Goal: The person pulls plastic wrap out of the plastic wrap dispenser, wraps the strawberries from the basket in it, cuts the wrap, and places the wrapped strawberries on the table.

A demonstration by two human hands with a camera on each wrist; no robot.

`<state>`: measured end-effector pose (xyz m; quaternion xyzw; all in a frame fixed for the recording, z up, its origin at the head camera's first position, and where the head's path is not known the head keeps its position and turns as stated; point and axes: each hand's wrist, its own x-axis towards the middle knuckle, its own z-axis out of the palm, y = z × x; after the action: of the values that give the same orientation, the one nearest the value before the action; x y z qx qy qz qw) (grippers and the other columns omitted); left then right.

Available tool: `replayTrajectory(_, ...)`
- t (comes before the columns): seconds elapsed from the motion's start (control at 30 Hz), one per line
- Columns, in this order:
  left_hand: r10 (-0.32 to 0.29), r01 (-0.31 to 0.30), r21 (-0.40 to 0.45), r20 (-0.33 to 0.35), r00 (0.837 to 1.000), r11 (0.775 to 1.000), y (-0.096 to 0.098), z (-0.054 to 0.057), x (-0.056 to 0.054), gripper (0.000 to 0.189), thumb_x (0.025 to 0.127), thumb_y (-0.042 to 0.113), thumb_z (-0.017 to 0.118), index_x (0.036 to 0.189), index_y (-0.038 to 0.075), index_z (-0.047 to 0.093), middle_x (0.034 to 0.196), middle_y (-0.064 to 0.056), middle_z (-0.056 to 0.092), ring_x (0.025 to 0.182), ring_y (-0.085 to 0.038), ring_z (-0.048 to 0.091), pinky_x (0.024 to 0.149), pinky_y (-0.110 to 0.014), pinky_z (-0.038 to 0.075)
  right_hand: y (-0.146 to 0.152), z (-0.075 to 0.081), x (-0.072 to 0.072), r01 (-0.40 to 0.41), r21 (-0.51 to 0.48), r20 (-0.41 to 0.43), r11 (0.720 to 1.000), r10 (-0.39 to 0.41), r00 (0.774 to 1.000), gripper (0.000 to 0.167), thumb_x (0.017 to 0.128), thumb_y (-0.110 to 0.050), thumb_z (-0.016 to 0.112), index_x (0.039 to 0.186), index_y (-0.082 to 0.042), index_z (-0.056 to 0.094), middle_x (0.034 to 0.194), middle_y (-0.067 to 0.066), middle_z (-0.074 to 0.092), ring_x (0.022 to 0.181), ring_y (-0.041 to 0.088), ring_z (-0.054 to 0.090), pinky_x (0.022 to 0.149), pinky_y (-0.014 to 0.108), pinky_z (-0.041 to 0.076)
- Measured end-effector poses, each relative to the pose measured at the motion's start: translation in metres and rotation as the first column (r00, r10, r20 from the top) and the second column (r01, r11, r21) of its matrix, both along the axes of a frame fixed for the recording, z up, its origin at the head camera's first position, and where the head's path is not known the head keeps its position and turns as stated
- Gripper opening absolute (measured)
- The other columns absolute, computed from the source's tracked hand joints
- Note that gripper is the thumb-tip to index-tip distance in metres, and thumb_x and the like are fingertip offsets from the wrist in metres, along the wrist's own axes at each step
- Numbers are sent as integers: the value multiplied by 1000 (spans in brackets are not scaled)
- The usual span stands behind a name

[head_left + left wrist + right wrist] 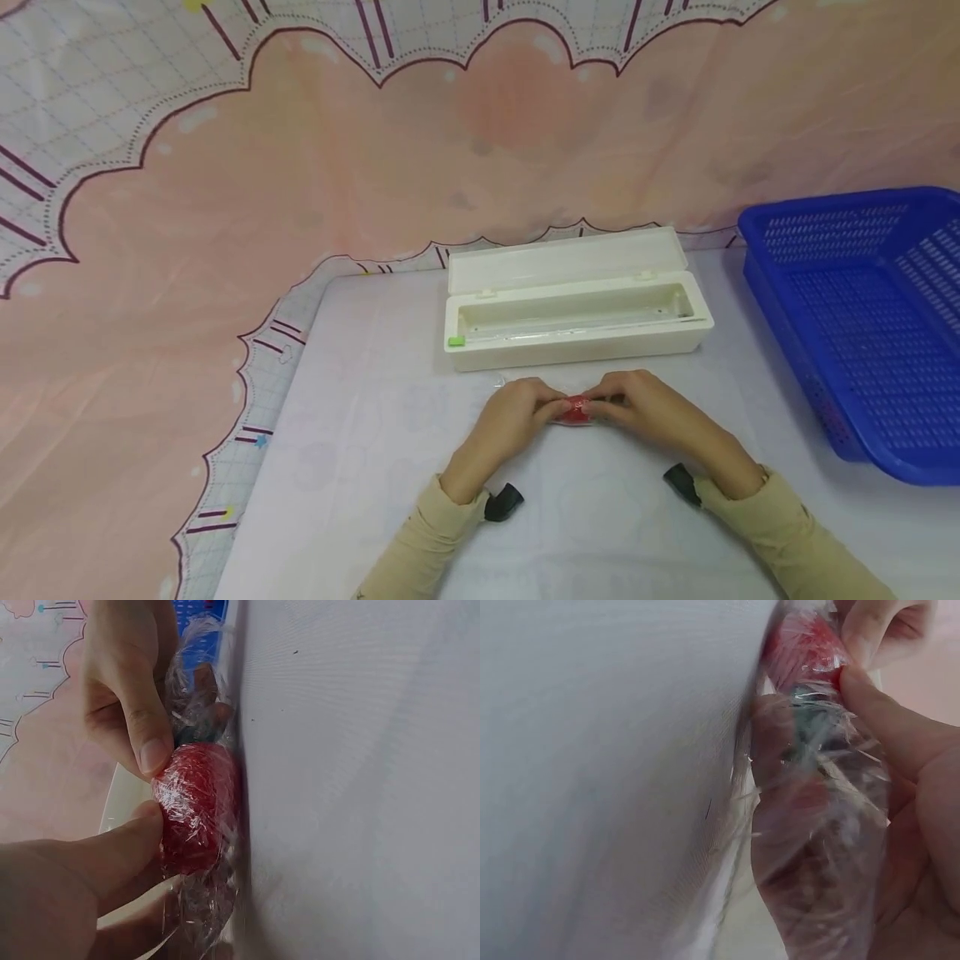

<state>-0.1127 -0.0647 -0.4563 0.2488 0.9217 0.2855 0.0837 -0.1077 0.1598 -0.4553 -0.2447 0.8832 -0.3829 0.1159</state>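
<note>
A small red, fruit-like thing (196,806) with a dark green end lies wrapped in crinkled cling film (832,847) on the white tabletop; its exact kind cannot be told. My left hand (517,414) pinches it from the left side, thumb against the red surface. From the other side my right hand (651,410) grips the wrapped green end, its thumb also on the red part. Loose film spreads out at both ends, and in the right wrist view it covers some of the right fingers. Both thumbs nearly meet over the top.
Just beyond the hands stands a long white cling film dispenser (577,357), lid raised, with a green slider (456,342) at its left front. A blue plastic basket (810,375) stands at the right. Patterned cloth hangs behind the white table (360,433).
</note>
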Motion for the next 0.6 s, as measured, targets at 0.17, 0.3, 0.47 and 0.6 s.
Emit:
replayTrajectory(0.17, 4, -5, -4, -109, 994, 1000, 0, 2, -1, 18, 91, 29, 72, 101, 16, 79, 114, -1, 68, 111, -18, 62, 95, -35, 51, -2, 0, -3, 1, -2, 17, 1000, -1, 1000, 20, 94, -21, 68, 108, -9, 78, 97, -4, 74, 86, 6, 65, 71, 22, 52)
replayTrajectory(0.3, -22, 23, 8, -126, 992, 1000, 1, 1, -1, 20, 91, 30, 72, 106, 18, 78, 127, -5, 66, 124, -22, 57, 107, -39, 45, -3, 1, -4, 16, 6, 27, 1000, -16, 999, 21, 94, -23, 68, 106, -10, 78, 98, -2, 75, 85, 7, 65, 70, 23, 52)
replayTrajectory(0.47, -54, 57, 51, -59, 997, 997, 2, -1, -2, 20, 93, 27, 70, 110, 20, 77, 117, 4, 72, 114, -14, 62, 101, -32, 48, -2, -1, -2, 50, 23, 42, 998, -51, 998, 22, 94, -28, 69, 105, -12, 79, 97, -3, 75, 86, 7, 65, 72, 23, 53)
replayTrajectory(0.6, -57, 56, 98, 5, 998, 994, 3, -1, -3, 20, 93, 23, 70, 111, 17, 76, 107, 6, 75, 103, -9, 66, 93, -24, 51, 0, -2, -1, 85, 52, 16, 995, -86, 996, 22, 93, -32, 70, 102, -14, 79, 93, -7, 73, 84, 7, 64, 72, 25, 52)
